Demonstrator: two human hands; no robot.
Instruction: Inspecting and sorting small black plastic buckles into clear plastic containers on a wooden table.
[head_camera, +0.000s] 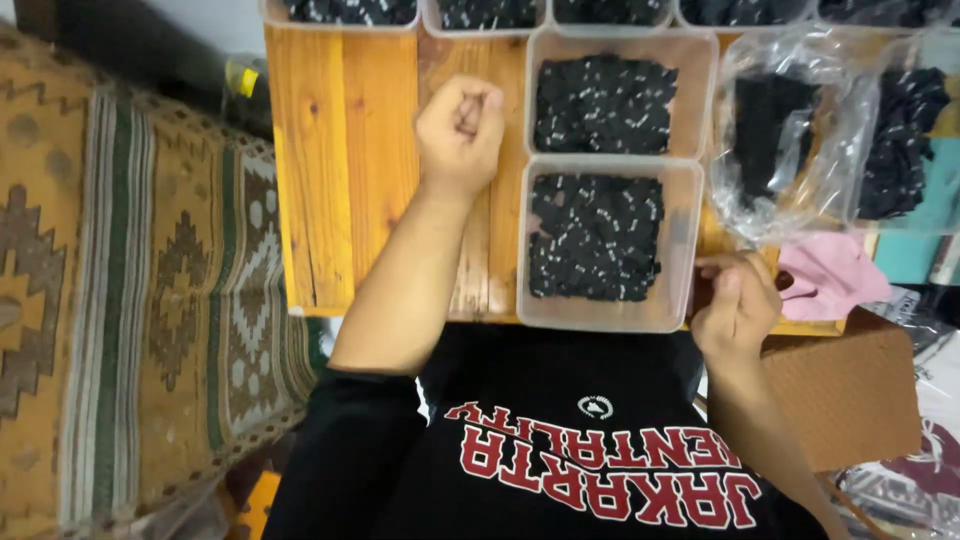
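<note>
right hand (738, 305), beside near tray (683, 250)

A low table (340, 170) of orange-brown wood fills the upper middle of the frame; its planks look varnished, with visible grain, knots and a pale worn patch near the front edge. On it stand clear plastic tubs (685, 250), slightly frosted and smooth, packed with small matt black pieces (595, 238) flecked with white. At upper right lie thin, glossy, crinkled transparent plastic bags (790, 130) holding more black material. A soft pink cloth (835, 275) lies at right. The left hand (460, 130), closed in a fist, rests over bare wood; the right hand (738, 305) is curled at the table edge. At left lies a coarse woven rug (130, 290), matt, patterned. The black shirt (560, 440) is matt cotton-like cloth.
</note>
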